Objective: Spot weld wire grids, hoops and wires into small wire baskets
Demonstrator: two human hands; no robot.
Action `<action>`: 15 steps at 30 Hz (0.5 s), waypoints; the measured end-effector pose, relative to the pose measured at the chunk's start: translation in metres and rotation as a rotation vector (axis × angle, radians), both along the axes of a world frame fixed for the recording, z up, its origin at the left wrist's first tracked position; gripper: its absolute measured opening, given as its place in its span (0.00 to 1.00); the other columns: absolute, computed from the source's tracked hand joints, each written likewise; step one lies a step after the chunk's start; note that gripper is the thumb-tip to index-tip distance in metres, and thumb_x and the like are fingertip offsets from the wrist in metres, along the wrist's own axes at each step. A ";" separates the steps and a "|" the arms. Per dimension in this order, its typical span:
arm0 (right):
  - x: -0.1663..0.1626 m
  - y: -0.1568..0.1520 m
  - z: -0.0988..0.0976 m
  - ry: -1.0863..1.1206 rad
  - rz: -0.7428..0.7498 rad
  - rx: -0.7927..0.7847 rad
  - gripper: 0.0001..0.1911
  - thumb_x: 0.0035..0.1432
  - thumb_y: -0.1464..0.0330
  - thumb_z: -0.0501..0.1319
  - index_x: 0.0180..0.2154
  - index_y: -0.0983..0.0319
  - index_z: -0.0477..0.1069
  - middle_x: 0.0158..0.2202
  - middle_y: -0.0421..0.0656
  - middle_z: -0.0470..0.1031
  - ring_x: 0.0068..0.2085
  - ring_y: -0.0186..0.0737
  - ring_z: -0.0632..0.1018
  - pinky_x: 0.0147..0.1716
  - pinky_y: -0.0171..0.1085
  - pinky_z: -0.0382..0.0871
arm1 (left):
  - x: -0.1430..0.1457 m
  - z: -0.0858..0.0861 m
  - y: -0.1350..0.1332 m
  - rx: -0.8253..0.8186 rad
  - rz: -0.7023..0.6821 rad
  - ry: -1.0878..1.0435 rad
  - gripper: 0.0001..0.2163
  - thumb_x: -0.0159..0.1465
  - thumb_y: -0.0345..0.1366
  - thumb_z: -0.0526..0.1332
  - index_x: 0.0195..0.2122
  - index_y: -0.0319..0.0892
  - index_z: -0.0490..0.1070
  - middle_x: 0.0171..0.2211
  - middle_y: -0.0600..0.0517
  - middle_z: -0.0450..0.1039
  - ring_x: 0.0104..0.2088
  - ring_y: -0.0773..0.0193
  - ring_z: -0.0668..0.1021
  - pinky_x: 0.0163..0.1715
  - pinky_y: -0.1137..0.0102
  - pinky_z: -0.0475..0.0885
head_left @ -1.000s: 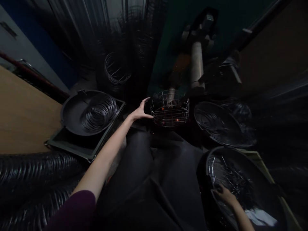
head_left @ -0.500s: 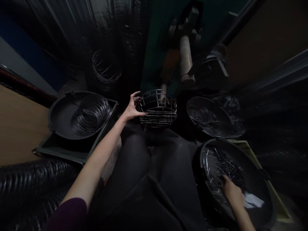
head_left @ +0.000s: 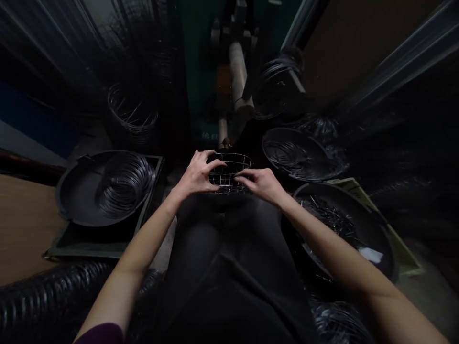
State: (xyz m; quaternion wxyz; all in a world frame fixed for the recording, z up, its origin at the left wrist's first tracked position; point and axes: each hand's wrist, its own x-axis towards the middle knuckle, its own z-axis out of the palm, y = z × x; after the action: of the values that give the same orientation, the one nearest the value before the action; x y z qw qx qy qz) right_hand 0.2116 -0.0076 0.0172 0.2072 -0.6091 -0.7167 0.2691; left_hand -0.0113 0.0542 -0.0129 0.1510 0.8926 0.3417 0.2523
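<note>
In the head view, the wire basket sits in the middle of the scene, just beyond the person's knees. The left hand curls its fingers over the left rim. The right hand pinches the wires at the right side, so the basket probably keeps level. At left a pan holds wire rings. At right a nearer pan holds short wire pieces. Both are within easy reach.

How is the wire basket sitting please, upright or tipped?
Upright: the wire basket, between left hand and right hand, has its rim on top.
</note>
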 end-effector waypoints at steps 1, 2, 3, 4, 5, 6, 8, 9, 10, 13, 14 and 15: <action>-0.002 -0.001 -0.004 -0.134 0.052 0.101 0.14 0.60 0.62 0.62 0.44 0.62 0.79 0.39 0.46 0.82 0.35 0.39 0.80 0.35 0.35 0.69 | 0.000 0.000 0.000 -0.009 0.011 -0.005 0.29 0.48 0.41 0.73 0.52 0.46 0.71 0.57 0.42 0.62 0.59 0.44 0.68 0.64 0.43 0.54; -0.003 -0.002 -0.007 -0.253 0.106 0.171 0.15 0.61 0.63 0.62 0.48 0.61 0.78 0.43 0.46 0.82 0.38 0.41 0.81 0.36 0.35 0.69 | 0.000 -0.001 0.001 -0.024 0.027 -0.015 0.30 0.48 0.41 0.73 0.53 0.46 0.71 0.57 0.42 0.63 0.59 0.45 0.68 0.64 0.43 0.55; -0.003 -0.004 -0.009 -0.353 0.155 0.215 0.17 0.62 0.64 0.61 0.51 0.60 0.76 0.45 0.46 0.81 0.40 0.41 0.81 0.35 0.34 0.69 | -0.001 -0.002 0.002 -0.043 0.043 -0.026 0.30 0.48 0.41 0.73 0.53 0.46 0.71 0.57 0.42 0.63 0.59 0.45 0.69 0.64 0.44 0.56; -0.003 -0.005 -0.011 -0.430 0.197 0.246 0.17 0.63 0.65 0.60 0.53 0.59 0.75 0.47 0.45 0.80 0.40 0.40 0.81 0.32 0.33 0.68 | -0.001 -0.003 0.003 -0.061 0.059 -0.035 0.30 0.48 0.41 0.73 0.53 0.46 0.71 0.56 0.43 0.63 0.58 0.46 0.69 0.64 0.45 0.57; -0.003 -0.006 -0.013 -0.488 0.226 0.275 0.17 0.65 0.65 0.58 0.53 0.57 0.74 0.48 0.44 0.80 0.40 0.39 0.82 0.30 0.32 0.67 | 0.000 -0.004 0.005 -0.076 0.073 -0.042 0.30 0.47 0.42 0.74 0.53 0.47 0.71 0.56 0.43 0.64 0.58 0.46 0.69 0.64 0.46 0.57; -0.002 -0.005 -0.013 -0.528 0.245 0.304 0.16 0.66 0.65 0.56 0.53 0.56 0.74 0.47 0.42 0.80 0.39 0.38 0.82 0.28 0.31 0.66 | 0.000 -0.005 0.006 -0.085 0.084 -0.047 0.30 0.47 0.42 0.73 0.53 0.47 0.71 0.56 0.43 0.64 0.58 0.46 0.69 0.64 0.46 0.57; 0.000 -0.002 -0.013 -0.575 0.268 0.355 0.16 0.68 0.64 0.53 0.52 0.55 0.75 0.46 0.41 0.81 0.38 0.36 0.82 0.26 0.31 0.64 | 0.003 -0.007 0.010 -0.091 0.091 -0.046 0.31 0.47 0.42 0.73 0.53 0.47 0.71 0.57 0.43 0.63 0.60 0.46 0.69 0.65 0.45 0.55; 0.002 0.001 -0.012 -0.586 0.275 0.374 0.16 0.68 0.64 0.52 0.51 0.55 0.75 0.46 0.41 0.81 0.37 0.35 0.81 0.26 0.31 0.63 | 0.004 -0.007 0.012 -0.089 0.091 -0.045 0.31 0.47 0.41 0.74 0.54 0.47 0.71 0.57 0.43 0.63 0.60 0.46 0.68 0.65 0.44 0.53; 0.003 0.004 -0.012 -0.594 0.280 0.388 0.16 0.69 0.63 0.52 0.51 0.55 0.75 0.46 0.41 0.81 0.37 0.35 0.81 0.26 0.31 0.62 | 0.006 -0.006 0.014 -0.087 0.089 -0.044 0.32 0.47 0.41 0.74 0.54 0.46 0.70 0.57 0.43 0.63 0.61 0.46 0.68 0.66 0.44 0.52; 0.006 0.012 -0.010 -0.609 0.288 0.410 0.17 0.69 0.63 0.51 0.50 0.56 0.76 0.45 0.41 0.81 0.36 0.35 0.81 0.26 0.31 0.61 | 0.009 -0.005 0.020 -0.087 0.088 -0.051 0.32 0.46 0.40 0.74 0.54 0.45 0.70 0.57 0.42 0.63 0.61 0.46 0.68 0.66 0.43 0.51; 0.006 0.014 -0.010 -0.617 0.286 0.415 0.17 0.69 0.64 0.51 0.49 0.56 0.76 0.45 0.41 0.81 0.35 0.35 0.81 0.25 0.31 0.61 | 0.010 -0.004 0.022 -0.086 0.090 -0.056 0.32 0.46 0.40 0.73 0.54 0.45 0.70 0.57 0.42 0.63 0.61 0.46 0.68 0.66 0.43 0.51; 0.006 0.016 -0.010 -0.625 0.286 0.418 0.17 0.69 0.64 0.51 0.49 0.56 0.76 0.45 0.41 0.81 0.35 0.35 0.81 0.25 0.31 0.61 | 0.010 -0.004 0.023 -0.084 0.090 -0.059 0.32 0.46 0.39 0.73 0.54 0.45 0.70 0.57 0.42 0.63 0.61 0.46 0.68 0.66 0.42 0.51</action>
State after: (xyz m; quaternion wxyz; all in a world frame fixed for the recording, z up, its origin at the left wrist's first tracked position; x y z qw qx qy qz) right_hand 0.2179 0.0081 0.0072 0.0592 -0.5004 -0.8621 -0.0548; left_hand -0.0012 0.0777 -0.0169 0.1870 0.8613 0.3873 0.2705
